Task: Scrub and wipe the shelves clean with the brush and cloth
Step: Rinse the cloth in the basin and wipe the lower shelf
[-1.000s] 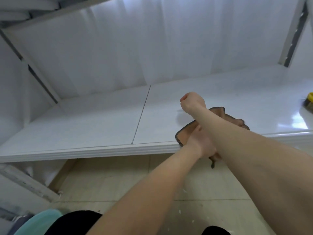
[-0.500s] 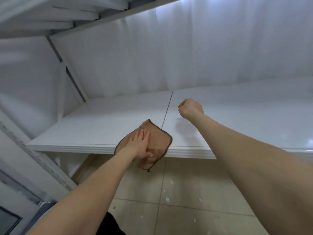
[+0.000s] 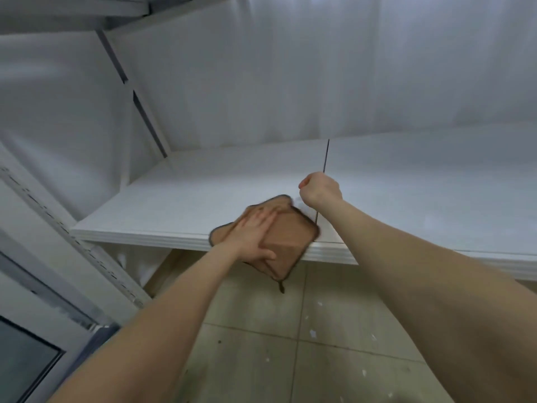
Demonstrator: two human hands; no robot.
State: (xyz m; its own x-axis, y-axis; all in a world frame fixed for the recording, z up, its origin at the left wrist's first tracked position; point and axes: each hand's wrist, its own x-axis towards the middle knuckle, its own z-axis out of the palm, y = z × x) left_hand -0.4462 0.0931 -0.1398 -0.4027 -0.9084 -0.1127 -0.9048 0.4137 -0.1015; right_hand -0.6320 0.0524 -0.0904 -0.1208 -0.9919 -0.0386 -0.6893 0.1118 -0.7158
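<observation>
A brown cloth (image 3: 293, 237) with a dark stitched edge lies on the front edge of the white shelf (image 3: 203, 193), one corner hanging over the lip. My left hand (image 3: 255, 234) presses flat on the cloth with straight fingers, thumb on the overhanging part. My right hand (image 3: 319, 189) is curled into a fist that holds nothing, resting on the shelf just right of the cloth, over the dark seam between the two shelf boards. The brush is not in view.
White fabric (image 3: 290, 77) covers the back and left side of the shelf unit. A slotted metal upright (image 3: 87, 251) runs down at the left. Below the shelf is a tiled floor (image 3: 276, 344) with paint specks. Another shelf's underside (image 3: 87, 13) is overhead.
My left hand has slid the cloth leftward along the shelf's front edge, from under my right arm to left of the seam. My right fist has stayed in place.
</observation>
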